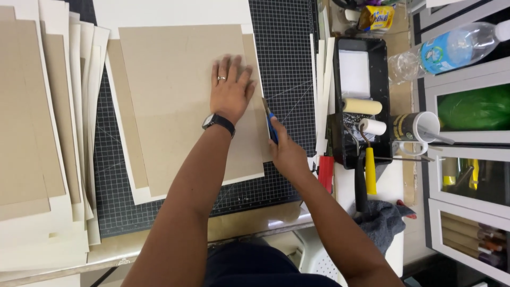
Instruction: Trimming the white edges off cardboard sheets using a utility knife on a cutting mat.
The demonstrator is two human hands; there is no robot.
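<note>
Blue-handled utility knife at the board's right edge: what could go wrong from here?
1. The blue-handled utility knife in the right hand runs freehand, no ruler visible; it could wander off the tan cardboard sheet.
2. The left hand presses flat close to the blade; a slip might reach its fingers.

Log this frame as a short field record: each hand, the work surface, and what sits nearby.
left hand: flat on the tan board, fingers spread
right hand: grip on a blue-handled cutter at the board's right edge
surface: dark gridded cutting mat
left side: stack of tan and cream boards
right side: black paint tray with rollers, mug, plastic bottle
</note>
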